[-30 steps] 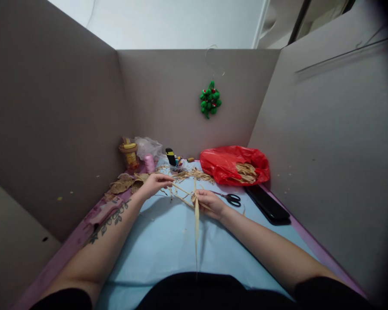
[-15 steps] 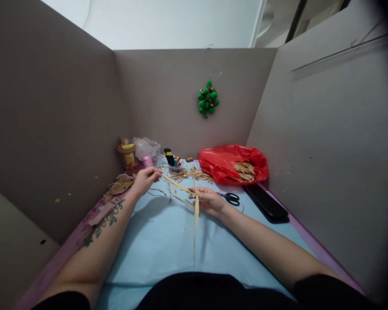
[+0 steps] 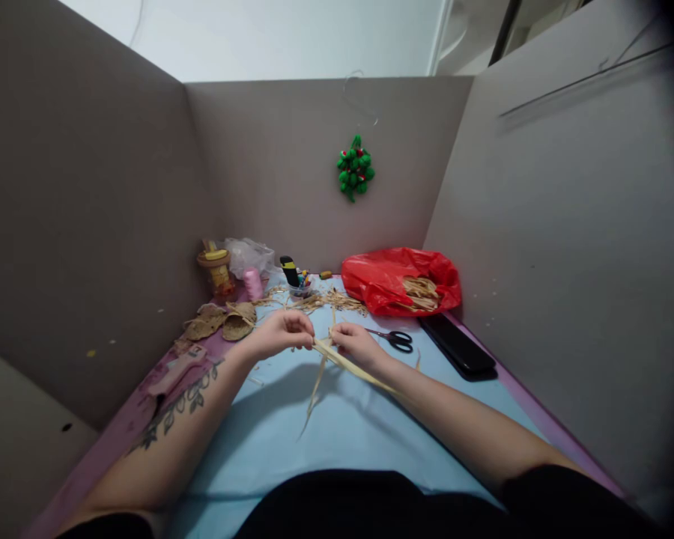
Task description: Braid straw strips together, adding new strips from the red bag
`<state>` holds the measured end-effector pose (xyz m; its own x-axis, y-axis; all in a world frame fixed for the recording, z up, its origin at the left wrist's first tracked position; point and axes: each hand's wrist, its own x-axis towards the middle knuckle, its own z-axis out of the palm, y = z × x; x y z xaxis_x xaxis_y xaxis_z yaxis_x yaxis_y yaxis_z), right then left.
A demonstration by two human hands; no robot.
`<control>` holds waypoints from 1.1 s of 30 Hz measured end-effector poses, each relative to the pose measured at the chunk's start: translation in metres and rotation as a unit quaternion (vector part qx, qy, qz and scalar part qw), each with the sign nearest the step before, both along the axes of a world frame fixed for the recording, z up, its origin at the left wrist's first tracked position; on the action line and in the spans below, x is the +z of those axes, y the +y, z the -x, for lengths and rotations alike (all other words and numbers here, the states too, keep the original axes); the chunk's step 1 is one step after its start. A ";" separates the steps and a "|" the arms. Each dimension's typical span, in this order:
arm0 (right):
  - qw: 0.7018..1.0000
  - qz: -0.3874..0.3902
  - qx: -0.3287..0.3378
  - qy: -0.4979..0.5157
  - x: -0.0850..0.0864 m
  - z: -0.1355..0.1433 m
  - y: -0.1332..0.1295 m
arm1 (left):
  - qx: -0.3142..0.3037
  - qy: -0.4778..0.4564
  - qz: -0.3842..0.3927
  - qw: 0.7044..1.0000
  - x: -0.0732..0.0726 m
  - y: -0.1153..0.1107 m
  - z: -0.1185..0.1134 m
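My left hand [image 3: 284, 331] is closed, its thumb and fingers pinching pale dried straw strips [image 3: 342, 361] above the blue table cover. Close beside it on the right, my right hand [image 3: 358, 344] is closed on the same straw strips, near where they cross. One long flat strip runs from my left fingertips toward my right forearm. Another thin end hangs down and to the left below the hands. Just behind my right hand lie black-handled scissors [image 3: 398, 340], their blades partly hidden.
A red plastic bag [image 3: 382, 281] with straw lies at the back right, near a black flat case [image 3: 460, 348]. Loose straw [image 3: 345, 301], a pink thread spool [image 3: 252, 284], a cup of pens [image 3: 300, 290] and brown woven pieces [image 3: 239, 322] lie behind and left. Grey panels [image 3: 292, 172] enclose the table.
My left hand has moved right and slightly down, close to my right hand. The long strip that hung toward me now slants right, and a thin end hangs to the left.
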<state>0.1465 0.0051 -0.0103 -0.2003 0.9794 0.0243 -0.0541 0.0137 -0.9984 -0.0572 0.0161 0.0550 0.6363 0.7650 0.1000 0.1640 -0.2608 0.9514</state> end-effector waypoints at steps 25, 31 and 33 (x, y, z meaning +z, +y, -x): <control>0.999 -0.024 0.035 -0.033 0.016 0.013 -0.023 | 0.105 0.088 -0.151 0.979 -0.021 -0.010 -0.024; 0.998 0.004 0.064 0.008 0.013 0.012 -0.022 | 0.080 0.042 -0.056 0.994 -0.021 -0.013 -0.025; 0.997 0.016 0.076 0.019 0.013 0.011 -0.021 | 0.064 0.033 -0.010 0.997 -0.021 -0.014 -0.025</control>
